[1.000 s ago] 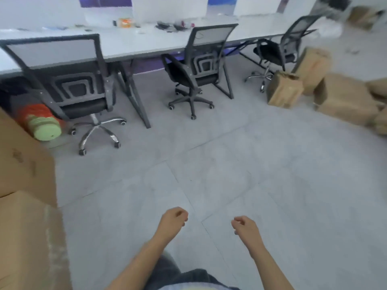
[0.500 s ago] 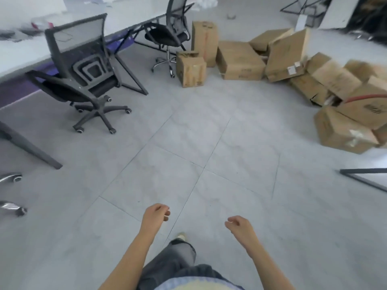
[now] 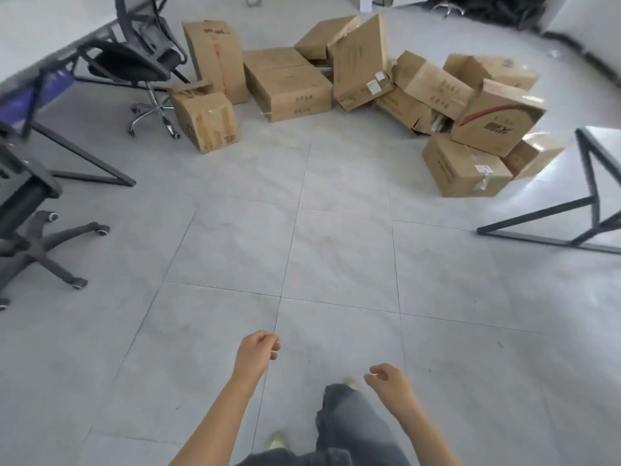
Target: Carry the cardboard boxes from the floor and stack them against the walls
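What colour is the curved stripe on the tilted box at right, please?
Red, on the cardboard box; head view.

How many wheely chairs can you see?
2. The chrome-legged chair stands at the upper left, beside the small box; the dark-legged chair is at the left edge, partly cut off. More may be hidden out of view.

I count eleven cardboard boxes (image 3: 287,84) heaped across the upper middle and upper right of the frame, though where they overlap at the back I am less sure. There are two office chairs (image 3: 134,62), one upper left and one at the left edge. There are two black-framed tables (image 3: 40,31), one upper left and one at the right edge. Two hands of mine show at the bottom, my left hand (image 3: 257,351) and my right hand (image 3: 389,381).
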Tool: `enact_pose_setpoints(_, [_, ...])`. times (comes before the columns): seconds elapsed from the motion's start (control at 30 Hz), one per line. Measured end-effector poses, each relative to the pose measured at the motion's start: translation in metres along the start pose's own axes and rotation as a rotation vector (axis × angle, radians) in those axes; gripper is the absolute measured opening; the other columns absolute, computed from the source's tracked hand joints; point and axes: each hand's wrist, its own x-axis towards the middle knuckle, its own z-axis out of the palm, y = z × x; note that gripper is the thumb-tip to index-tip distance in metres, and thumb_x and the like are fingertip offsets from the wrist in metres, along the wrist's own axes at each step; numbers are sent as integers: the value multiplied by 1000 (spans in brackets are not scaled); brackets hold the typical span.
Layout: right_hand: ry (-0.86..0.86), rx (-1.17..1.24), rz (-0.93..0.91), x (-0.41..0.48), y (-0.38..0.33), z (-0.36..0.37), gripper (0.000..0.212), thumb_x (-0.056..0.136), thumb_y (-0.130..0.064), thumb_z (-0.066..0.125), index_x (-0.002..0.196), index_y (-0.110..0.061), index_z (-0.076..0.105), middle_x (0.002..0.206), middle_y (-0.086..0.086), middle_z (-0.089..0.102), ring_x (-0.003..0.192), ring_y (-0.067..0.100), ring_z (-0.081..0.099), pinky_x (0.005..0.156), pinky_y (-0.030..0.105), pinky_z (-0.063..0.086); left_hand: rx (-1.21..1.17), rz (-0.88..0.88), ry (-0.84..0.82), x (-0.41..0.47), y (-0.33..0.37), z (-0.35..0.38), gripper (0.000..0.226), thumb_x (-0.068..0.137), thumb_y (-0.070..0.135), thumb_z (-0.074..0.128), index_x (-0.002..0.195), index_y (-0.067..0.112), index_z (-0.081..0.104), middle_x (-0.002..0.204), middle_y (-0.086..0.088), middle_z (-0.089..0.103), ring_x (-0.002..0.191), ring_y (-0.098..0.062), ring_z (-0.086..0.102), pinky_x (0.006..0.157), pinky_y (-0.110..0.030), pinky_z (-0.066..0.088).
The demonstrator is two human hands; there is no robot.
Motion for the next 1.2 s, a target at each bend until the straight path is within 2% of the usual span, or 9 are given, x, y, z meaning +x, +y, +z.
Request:
enact_pose_setpoints(0.13, [-4,38,28,59,-24,-36,34,91,-19,54,122,-5,54,101,2,55,95,17,52,78,24,37,133,-14,-82,44,32,45,18,91,13,51,76,8,59,79,-3,61,67,-15,56,62,-24,39])
enact_pose_setpoints(0.23, [49,88,-48,123,-66,-88,38,92,-20,53,127,-6,51,111,6,57,96,17,51,79,24,37,134,41,-28,92,89,75,18,91,12,50,75,8,58,79,-3,60,66,-15,55,60,-23,38])
enact_pose_setpoints(0.3, [68,115,-88,157,-96,-124,37,92,-21,53,127,-8,52,109,4,56,95,16,50,80,24,36,115,84,-6,119,136,97,19,92,12,50,75,9,58,79,-4,60,66,-15,55,60,-23,39])
enact_pose_setpoints(0.4, [121,187,-144,196,-132,-174,34,92,-20,53,124,-8,53,99,-1,56,91,15,51,79,24,36,124,158,-20,150,196,134,19,93,14,50,76,9,59,81,-4,61,68,-15,56,63,-25,39])
enact_pose_setpoints(0.53, [82,194,-90,247,-157,-201,35,91,-18,54,124,-5,54,102,2,58,94,18,55,78,24,38,154,149,-66,185,244,171,19,93,17,50,77,12,60,85,-4,63,74,-15,57,68,-25,40])
enact_pose_setpoints(0.7, [11,161,-40,309,-185,-222,36,91,-19,54,125,-5,54,105,4,56,94,17,53,78,24,38,119,83,-20,246,284,189,20,93,12,50,75,13,57,86,-8,62,79,-20,55,66,-26,41])
enact_pose_setpoints(0.97, [128,231,-27,429,-285,-291,36,91,-19,54,125,-6,54,105,5,58,88,18,54,73,25,41,40,150,-22,380,419,213,16,93,13,51,79,13,59,90,-10,64,81,-21,57,66,-27,41])
enact_pose_setpoints(1.1, [209,299,-50,482,-347,-327,34,91,-17,53,124,-7,53,104,2,58,87,15,52,63,20,40,13,216,-30,438,501,226,17,92,11,52,77,11,59,83,-7,63,75,-18,56,66,-24,41])
enact_pose_setpoints(1.2, [250,355,-56,511,-378,-350,34,92,-17,52,125,-8,53,106,2,57,93,15,51,75,24,37,31,218,-65,468,539,240,17,91,10,51,77,11,59,82,-5,62,74,-16,57,68,-25,41])
